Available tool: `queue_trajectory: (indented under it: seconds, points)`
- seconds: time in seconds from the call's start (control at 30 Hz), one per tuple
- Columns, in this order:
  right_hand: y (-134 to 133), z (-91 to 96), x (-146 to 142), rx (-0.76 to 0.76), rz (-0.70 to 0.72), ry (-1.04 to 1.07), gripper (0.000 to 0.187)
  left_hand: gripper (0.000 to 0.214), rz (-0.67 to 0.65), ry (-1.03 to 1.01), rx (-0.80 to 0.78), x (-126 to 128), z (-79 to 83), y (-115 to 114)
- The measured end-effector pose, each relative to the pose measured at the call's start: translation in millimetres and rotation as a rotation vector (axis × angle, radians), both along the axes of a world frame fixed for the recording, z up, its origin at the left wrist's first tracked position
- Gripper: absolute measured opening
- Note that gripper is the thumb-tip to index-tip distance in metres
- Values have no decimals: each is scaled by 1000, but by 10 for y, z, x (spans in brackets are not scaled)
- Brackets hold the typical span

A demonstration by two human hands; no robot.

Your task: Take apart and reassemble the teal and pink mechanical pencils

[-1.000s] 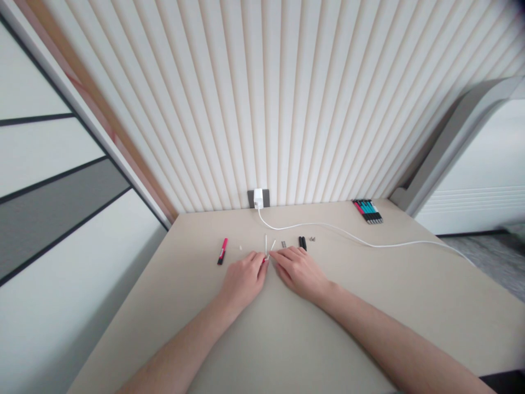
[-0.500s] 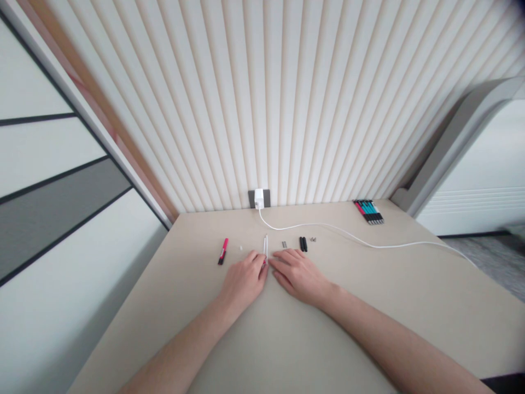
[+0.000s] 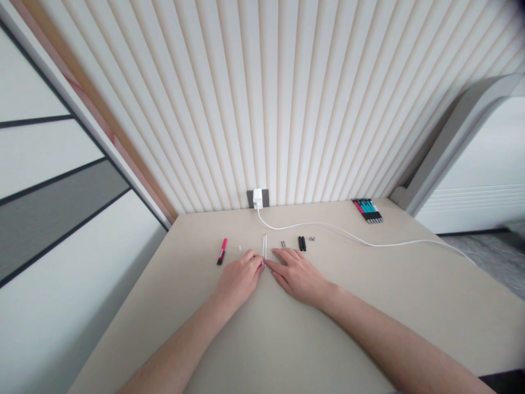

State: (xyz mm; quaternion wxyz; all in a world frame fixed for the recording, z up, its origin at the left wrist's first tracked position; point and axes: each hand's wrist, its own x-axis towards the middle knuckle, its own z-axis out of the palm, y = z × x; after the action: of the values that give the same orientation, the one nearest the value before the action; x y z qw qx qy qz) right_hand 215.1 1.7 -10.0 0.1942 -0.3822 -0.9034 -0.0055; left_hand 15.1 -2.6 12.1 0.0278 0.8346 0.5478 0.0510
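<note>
Both hands rest on a beige table (image 3: 369, 306). My left hand (image 3: 238, 276) lies with its fingers curled, the fingertips pinching the near end of two thin white refill tubes (image 3: 264, 245) that lie side by side and point away from me. My right hand (image 3: 297, 271) is flat beside them, fingers stretched toward the same spot, its fingertips touching the tubes' near end. A small red part shows between the two hands. A red and black pen (image 3: 222, 251) lies to the left of my left hand.
Small metal parts (image 3: 283, 243), two black pen pieces (image 3: 302, 243) and another small metal bit (image 3: 312, 238) lie just beyond my right hand. A white charger (image 3: 257, 197) sits in a wall socket; its cable (image 3: 369, 242) runs right. Several pens (image 3: 368, 210) lie at the back right.
The two white tubes, splayed apart a second ago, now lie together and parallel. Both hands have shifted slightly left.
</note>
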Motion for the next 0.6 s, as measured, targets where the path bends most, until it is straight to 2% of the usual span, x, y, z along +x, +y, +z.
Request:
queue_trajectory:
  seconds: [0.4,0.6]
  points:
    - [18,-13,7,-25,20,14,37,23,-13,-10,-19,23,19,17]
    - [33,-38,10,-44,33,32,37,23,-25,-98,-32,15,-2,32]
